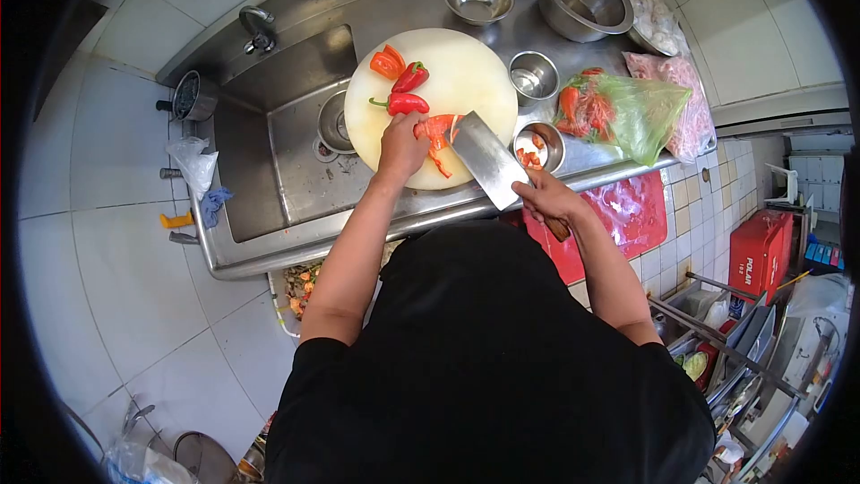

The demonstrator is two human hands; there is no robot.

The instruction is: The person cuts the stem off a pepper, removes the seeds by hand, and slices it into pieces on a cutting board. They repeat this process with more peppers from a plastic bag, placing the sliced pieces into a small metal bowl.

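My right hand (548, 200) grips the wooden handle of a wide-bladed cleaver (488, 157), its blade tip over the right part of the round white cutting board (479, 58). At the board's middle, my left hand (403, 145) has its fingers closed on cut red pepper (436, 128), close to the blade. Strips of pepper hang toward the near side of the board. Just beyond my left hand lie two whole red peppers, one (400, 105) nearer and one (411, 77) farther, and a cut-open pepper (388, 62). Right of the blade, a metal cup (554, 158) holds pepper pieces.
Left of the board is a steel sink (260, 161) with a faucet (257, 29). A metal cup (534, 73), a bowl (478, 0), a deep pot (584, 0) and a green plastic bag (640, 112) with red peppers stand on the counter. Below its edge is a red surface (627, 215).
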